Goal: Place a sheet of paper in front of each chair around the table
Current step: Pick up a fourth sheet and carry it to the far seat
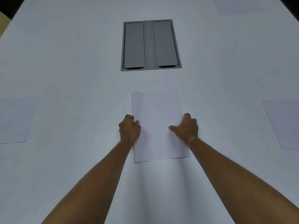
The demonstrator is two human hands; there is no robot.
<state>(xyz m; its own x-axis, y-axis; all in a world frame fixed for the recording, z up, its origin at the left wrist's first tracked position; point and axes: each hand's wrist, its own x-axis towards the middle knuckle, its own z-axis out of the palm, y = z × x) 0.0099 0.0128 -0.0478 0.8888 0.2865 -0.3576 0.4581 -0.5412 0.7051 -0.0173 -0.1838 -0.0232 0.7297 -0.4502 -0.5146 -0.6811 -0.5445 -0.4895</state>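
Note:
A white sheet of paper (157, 125) sits in the middle of the white table (72, 62), its far left corner slightly lifted. My left hand (129, 129) grips its left edge with curled fingers and the thumb on top. My right hand (186, 127) grips its right edge, thumb pressed on the sheet. Another sheet (14, 120) lies flat at the left edge of view. A further sheet (284, 123) lies flat at the right edge. A faint sheet (239, 5) shows at the far right of the table.
A grey cable hatch (150, 45) with two shut flaps is set into the table beyond the held sheet. The table's far left edge meets a dark floor (9, 5). No chairs are in view.

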